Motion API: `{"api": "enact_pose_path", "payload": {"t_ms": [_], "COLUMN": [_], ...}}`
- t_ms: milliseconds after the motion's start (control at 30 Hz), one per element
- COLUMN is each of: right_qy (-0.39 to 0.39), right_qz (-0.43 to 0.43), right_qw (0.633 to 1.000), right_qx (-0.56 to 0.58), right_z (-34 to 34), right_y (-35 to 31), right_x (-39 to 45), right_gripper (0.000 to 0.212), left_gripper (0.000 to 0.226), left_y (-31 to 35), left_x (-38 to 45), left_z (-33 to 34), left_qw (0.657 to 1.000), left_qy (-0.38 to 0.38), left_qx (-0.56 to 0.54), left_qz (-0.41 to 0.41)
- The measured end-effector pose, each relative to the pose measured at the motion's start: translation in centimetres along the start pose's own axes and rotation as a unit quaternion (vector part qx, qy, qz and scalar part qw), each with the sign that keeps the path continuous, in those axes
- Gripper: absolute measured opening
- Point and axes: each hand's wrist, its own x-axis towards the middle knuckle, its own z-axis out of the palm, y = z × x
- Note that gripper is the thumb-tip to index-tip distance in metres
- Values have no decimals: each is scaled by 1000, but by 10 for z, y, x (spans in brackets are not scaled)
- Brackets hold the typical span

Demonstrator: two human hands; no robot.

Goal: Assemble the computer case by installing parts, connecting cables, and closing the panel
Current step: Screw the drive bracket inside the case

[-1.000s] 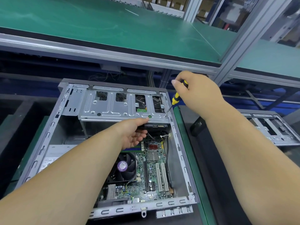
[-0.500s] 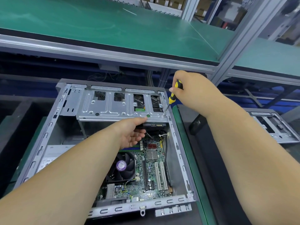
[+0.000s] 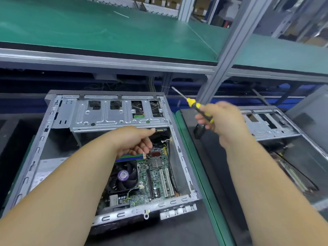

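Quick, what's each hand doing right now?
Left hand: curled under the drive bracket; a grip cannot be told.
Right hand: closed on the screwdriver.

Looks like a factory line setup: a green-matted upper shelf [image 3: 106,31] runs across the top, edged in grey aluminium rail [image 3: 99,60], with a slanted grey upright post [image 3: 229,50] splitting it from a second green shelf [image 3: 284,54] on the right. Cardboard boxes [image 3: 159,0] sit on racking way at the back. Underneath it's dark, with blue panels [image 3: 230,86] and a black work mat [image 3: 218,174] edged by a green strip [image 3: 200,174]
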Motion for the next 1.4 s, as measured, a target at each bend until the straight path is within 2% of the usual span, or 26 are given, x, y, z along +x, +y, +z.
{"api": "enact_pose_path", "payload": {"t_ms": [100, 200, 333, 400, 467, 533, 667, 833, 900, 967, 1033, 1167, 1300, 1400], "right_qy": [-53, -70, -42, -36, -74, -114, -161, -193, -178, -137, -99, -81, -141, -257], "right_qz": [160, 197, 167, 152, 137, 133, 112, 103, 76, 35, -26, -140, -176, -147], "right_qw": [983, 972, 982, 967, 937, 913, 866, 834, 844, 885, 921, 945, 948, 915], "right_qx": [76, 110, -78, -203, -313, -369, -460, -506, -501, -443, -377, -284, -226, -273], "right_z": [-12, -19, -23, -24, -22, -18, -14, -13, -16, -18, -16, 0, 41, 81], "right_y": [48, 90, 137, 158, 173, 182, 190, 182, 172, 156, 131, 78, 42, 35], "right_x": [-11, -23, -37, -42, -48, -52, -54, -43, -34, -21, -13, -14, -34, -46], "right_gripper": [13, 8, 9, 10, 8, 4, 11, 15, 22, 32, 24, 4, 12, 11], "left_gripper": [44, 42, 39, 38, 35, 31, 26, 21, 19, 17, 15, 13, 16, 13], "left_y": [7, 16, 19, 16, 10, 3, -13, -27, -29, -31, -33, -41, -47, -48], "left_x": [-8, -16, -26, -31, -37, -43, -53, -69, -77, -86, -95, -111, -117, -114], "left_z": [5, 11, 15, 15, 10, 3, -10, -21, -23, -24, -26, -35, -53, -68], "left_qw": [999, 995, 991, 987, 981, 976, 966, 949, 942, 935, 928, 916, 910, 914], "left_qy": [23, 51, 75, 97, 134, 175, 237, 301, 321, 340, 357, 379, 369, 306], "left_qx": [6, 46, 64, 79, 94, 90, 64, 53, 56, 54, 58, 94, 168, 258], "left_qz": [35, 71, 93, 101, 102, 97, 87, 74, 81, 83, 86, 93, 85, 74]}}
